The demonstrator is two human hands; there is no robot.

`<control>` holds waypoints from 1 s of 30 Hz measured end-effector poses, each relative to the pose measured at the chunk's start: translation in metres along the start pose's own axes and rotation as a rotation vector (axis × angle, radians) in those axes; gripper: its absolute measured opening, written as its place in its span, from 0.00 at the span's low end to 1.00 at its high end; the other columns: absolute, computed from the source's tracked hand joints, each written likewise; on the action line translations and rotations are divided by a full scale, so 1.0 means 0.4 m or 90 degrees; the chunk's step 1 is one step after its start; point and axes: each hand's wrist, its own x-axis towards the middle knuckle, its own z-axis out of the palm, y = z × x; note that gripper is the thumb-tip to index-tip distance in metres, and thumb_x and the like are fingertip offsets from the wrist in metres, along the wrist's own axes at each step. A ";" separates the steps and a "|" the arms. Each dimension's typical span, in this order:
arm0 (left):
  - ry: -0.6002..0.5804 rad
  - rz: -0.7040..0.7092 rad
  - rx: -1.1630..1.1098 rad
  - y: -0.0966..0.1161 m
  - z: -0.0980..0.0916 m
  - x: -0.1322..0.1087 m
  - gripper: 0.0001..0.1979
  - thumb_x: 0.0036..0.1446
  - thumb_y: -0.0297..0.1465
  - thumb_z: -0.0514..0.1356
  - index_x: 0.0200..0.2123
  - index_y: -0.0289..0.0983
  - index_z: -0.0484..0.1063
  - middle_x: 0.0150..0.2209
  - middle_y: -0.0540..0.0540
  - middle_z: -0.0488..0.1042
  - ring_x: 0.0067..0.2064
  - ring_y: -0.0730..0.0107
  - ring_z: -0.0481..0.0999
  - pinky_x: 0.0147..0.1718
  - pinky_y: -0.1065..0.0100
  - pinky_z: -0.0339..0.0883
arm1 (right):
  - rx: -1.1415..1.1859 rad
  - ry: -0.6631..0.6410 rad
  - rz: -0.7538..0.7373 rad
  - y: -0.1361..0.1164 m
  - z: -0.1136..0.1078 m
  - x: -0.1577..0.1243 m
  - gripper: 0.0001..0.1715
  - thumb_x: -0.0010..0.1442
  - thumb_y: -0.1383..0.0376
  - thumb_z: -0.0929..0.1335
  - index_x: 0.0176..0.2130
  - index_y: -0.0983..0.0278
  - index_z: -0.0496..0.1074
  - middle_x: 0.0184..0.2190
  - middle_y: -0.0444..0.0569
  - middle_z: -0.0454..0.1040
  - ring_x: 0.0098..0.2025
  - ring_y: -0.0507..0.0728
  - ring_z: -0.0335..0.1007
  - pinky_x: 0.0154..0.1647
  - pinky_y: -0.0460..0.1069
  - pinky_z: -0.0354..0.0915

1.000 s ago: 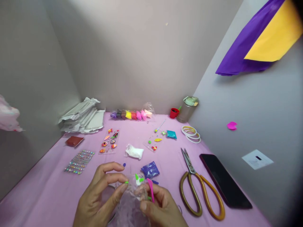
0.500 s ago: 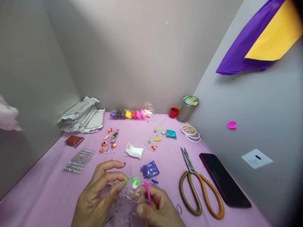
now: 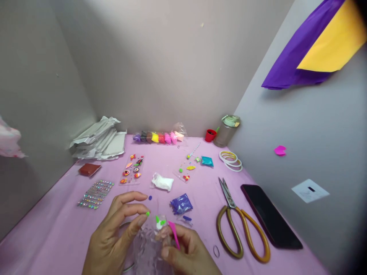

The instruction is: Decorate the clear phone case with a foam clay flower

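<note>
Between the thumb and a fingertip of my left hand [image 3: 113, 235] is pinched a small bright green clay bit [image 3: 148, 214]. My right hand [image 3: 189, 248] grips a pink modelling tool [image 3: 174, 235] and also steadies a clear, faceted plastic piece [image 3: 146, 252], whose kind I cannot make out. On the far end of that piece sits a white patch [image 3: 159, 226] with several green bits on it. Just beyond my hands lie a purple-blue clay packet [image 3: 181, 204], a small blue clay roll [image 3: 187, 218], a blue dot [image 3: 150, 198] and a white clay packet [image 3: 163, 182].
Scissors [image 3: 229, 206] and a phone [image 3: 271, 215] lie at right, with tape rolls [image 3: 231, 160] behind. At the back are clay packs [image 3: 157, 138], a red cup [image 3: 210, 135] and a bottle [image 3: 226, 131]. Sticker sheets [image 3: 132, 170], gems [image 3: 96, 194] and white packages [image 3: 99, 139] occupy the left.
Both hands and the clear plastic piece have shifted slightly left. The left hand keeps its pinch on the green clay bit, now a little farther from the white patch.
</note>
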 end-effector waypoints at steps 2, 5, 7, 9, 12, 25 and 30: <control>0.012 -0.010 -0.031 0.005 -0.002 0.003 0.04 0.62 0.35 0.61 0.34 0.48 0.76 0.44 0.54 0.77 0.48 0.71 0.78 0.49 0.77 0.69 | -0.047 -0.025 -0.001 0.003 0.006 0.003 0.24 0.46 0.49 0.79 0.34 0.63 0.78 0.27 0.41 0.63 0.31 0.52 0.55 0.39 0.48 0.56; 0.001 -0.051 -0.068 0.014 -0.002 0.007 0.04 0.60 0.37 0.63 0.34 0.48 0.78 0.37 0.54 0.80 0.42 0.71 0.80 0.43 0.79 0.72 | -0.076 -0.021 -0.008 0.003 0.010 0.004 0.27 0.46 0.46 0.78 0.34 0.64 0.76 0.27 0.41 0.63 0.31 0.52 0.55 0.37 0.48 0.55; -0.012 -0.085 -0.079 0.018 -0.003 0.007 0.03 0.58 0.38 0.65 0.34 0.48 0.80 0.35 0.55 0.81 0.39 0.71 0.81 0.41 0.80 0.73 | -0.083 -0.006 -0.021 -0.003 0.008 0.003 0.26 0.47 0.46 0.78 0.33 0.64 0.75 0.28 0.42 0.65 0.32 0.52 0.56 0.37 0.48 0.54; -0.019 -0.107 -0.097 0.021 -0.002 0.006 0.03 0.56 0.38 0.66 0.33 0.48 0.80 0.33 0.55 0.82 0.37 0.71 0.82 0.40 0.81 0.73 | -0.073 0.008 -0.037 -0.013 0.004 -0.001 0.24 0.48 0.48 0.78 0.33 0.64 0.74 0.29 0.42 0.66 0.32 0.52 0.57 0.37 0.48 0.54; -0.023 -0.119 -0.117 0.021 -0.001 0.005 0.03 0.55 0.38 0.67 0.32 0.47 0.81 0.34 0.54 0.82 0.38 0.71 0.82 0.40 0.82 0.74 | -0.034 0.014 -0.039 -0.023 -0.001 -0.005 0.21 0.50 0.52 0.78 0.33 0.64 0.74 0.29 0.43 0.67 0.32 0.52 0.58 0.37 0.47 0.55; -0.032 0.005 -0.068 0.026 0.006 0.009 0.03 0.57 0.31 0.65 0.35 0.45 0.79 0.36 0.51 0.80 0.40 0.69 0.80 0.40 0.77 0.73 | -0.015 0.037 -0.050 -0.032 0.005 -0.014 0.20 0.49 0.52 0.78 0.33 0.64 0.75 0.30 0.44 0.70 0.34 0.54 0.63 0.40 0.49 0.59; -0.030 0.036 -0.043 0.021 0.006 0.009 0.03 0.59 0.30 0.64 0.34 0.46 0.77 0.37 0.52 0.78 0.44 0.69 0.78 0.42 0.79 0.71 | -0.009 0.041 -0.049 -0.036 0.010 -0.016 0.20 0.49 0.53 0.79 0.32 0.64 0.75 0.29 0.44 0.69 0.33 0.53 0.62 0.39 0.48 0.58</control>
